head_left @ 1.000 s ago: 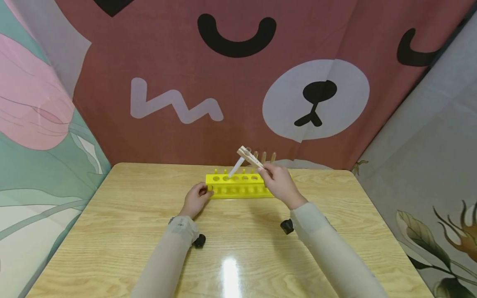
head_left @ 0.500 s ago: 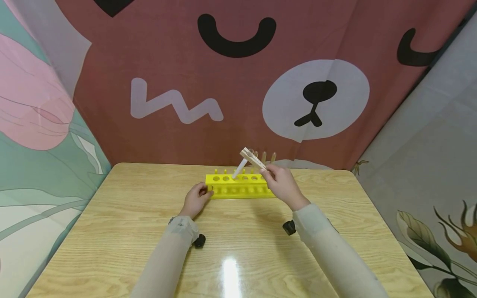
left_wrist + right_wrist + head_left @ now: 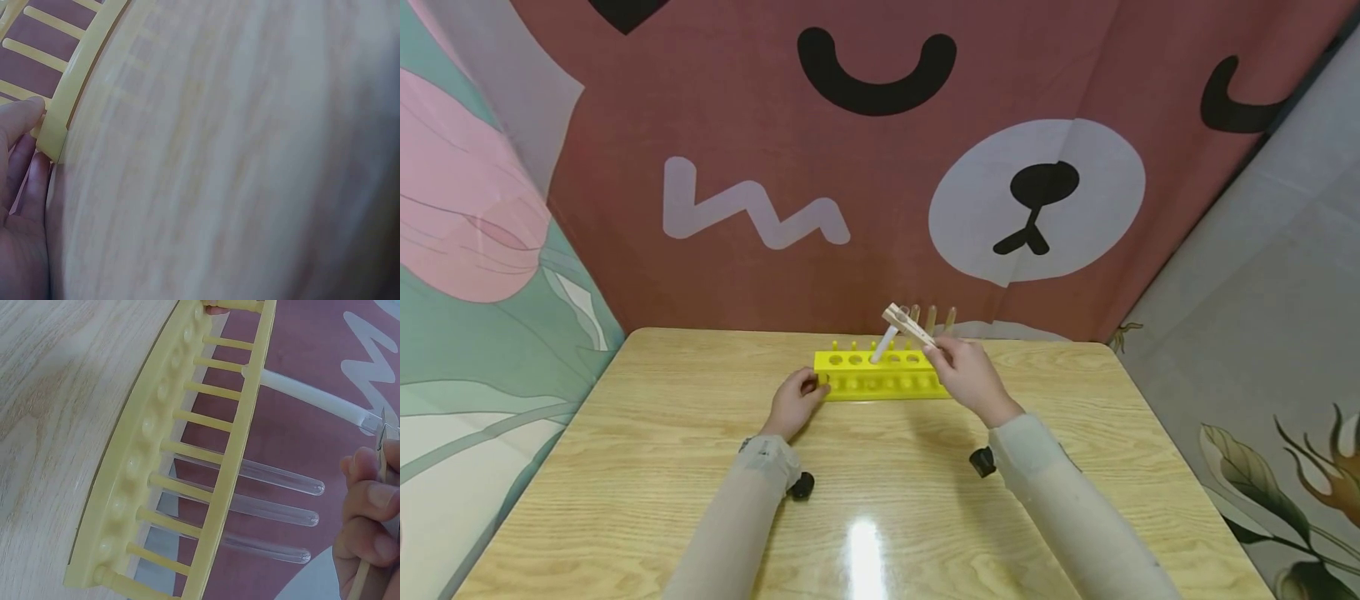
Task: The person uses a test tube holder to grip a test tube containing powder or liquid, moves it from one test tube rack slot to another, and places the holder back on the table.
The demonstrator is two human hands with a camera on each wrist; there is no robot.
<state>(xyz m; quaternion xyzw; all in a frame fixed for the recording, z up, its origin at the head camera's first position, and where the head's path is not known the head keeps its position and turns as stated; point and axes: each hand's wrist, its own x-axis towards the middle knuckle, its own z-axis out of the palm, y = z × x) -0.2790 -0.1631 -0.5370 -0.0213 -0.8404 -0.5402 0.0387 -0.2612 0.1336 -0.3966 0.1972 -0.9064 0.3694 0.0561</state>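
A yellow test tube rack [image 3: 880, 385] stands on the table, my left hand [image 3: 793, 402] gripping its left end. In the left wrist view the thumb [image 3: 25, 115] lies against the rack's end post. My right hand [image 3: 972, 377] holds a wooden test tube clamp [image 3: 910, 325] by its handle. The clamp's jaws grip a test tube [image 3: 312, 397] with white contents near its mouth. This tube leans, its rounded bottom just poking through a hole in the rack's top plate, as the right wrist view shows. The third hole from the left is where it sits.
Three clear test tubes [image 3: 275, 509] stand upside down on pegs along the rack's back right. Other holes and pegs of the rack show beside the tube. A printed curtain [image 3: 752, 283] hangs right behind the wooden table [image 3: 647, 467].
My right hand has moved slightly right and down. The tube's bottom has gone from over the second hole into the third. My left hand has stayed on the rack.
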